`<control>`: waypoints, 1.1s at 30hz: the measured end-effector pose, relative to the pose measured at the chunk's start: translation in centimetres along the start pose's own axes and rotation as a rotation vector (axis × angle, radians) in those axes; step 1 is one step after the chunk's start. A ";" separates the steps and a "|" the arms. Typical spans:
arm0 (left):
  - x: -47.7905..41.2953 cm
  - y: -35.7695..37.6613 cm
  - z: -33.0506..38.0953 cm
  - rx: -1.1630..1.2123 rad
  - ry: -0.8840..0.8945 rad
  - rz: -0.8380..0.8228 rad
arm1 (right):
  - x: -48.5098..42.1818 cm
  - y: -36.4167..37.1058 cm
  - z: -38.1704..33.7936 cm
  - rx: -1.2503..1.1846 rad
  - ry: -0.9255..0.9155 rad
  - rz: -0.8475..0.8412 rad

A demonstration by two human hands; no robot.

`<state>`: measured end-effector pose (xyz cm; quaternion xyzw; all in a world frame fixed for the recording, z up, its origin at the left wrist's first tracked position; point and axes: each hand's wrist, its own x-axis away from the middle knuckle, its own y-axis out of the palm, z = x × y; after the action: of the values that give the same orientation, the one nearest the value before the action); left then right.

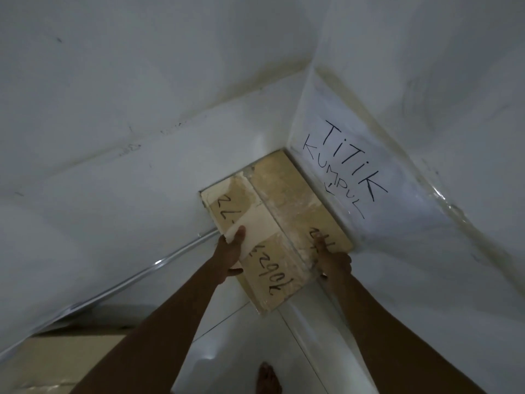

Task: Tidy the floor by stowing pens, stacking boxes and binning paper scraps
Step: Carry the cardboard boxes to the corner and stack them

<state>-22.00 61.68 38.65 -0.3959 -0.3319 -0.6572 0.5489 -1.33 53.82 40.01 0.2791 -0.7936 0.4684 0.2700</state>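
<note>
Cardboard box (284,211) sits in the corner (287,150) at frame centre. Your left hand (230,247) grips its left edge, thumb on top; your right hand (333,261) holds the near right edge. It looks stiff and probably light, so hold it at opposite edges.

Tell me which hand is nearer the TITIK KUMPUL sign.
Right. The right hand grips the cardboard box just below the sign; the left hand grips the box's opposite edge, farther from it.

box (279,220) in wall corner, sign (345,169) right, foot (268,378) before
</note>
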 end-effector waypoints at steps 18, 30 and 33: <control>18.3 -10.8 3.0 -0.582 0.224 0.265 | 17.7 -4.8 -5.8 0.754 -0.467 -0.180; 35.8 -16.1 1.7 -0.641 0.310 0.367 | 33.0 -7.1 -6.8 0.899 -0.916 -0.416; 39.6 -18.0 0.1 -0.651 0.311 0.390 | 36.5 -7.3 -5.8 0.954 -1.013 -0.459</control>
<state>-43.00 46.77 73.65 -0.5002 0.0614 -0.6636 0.5528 -20.74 49.10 71.95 0.7080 -0.4522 0.5083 -0.1894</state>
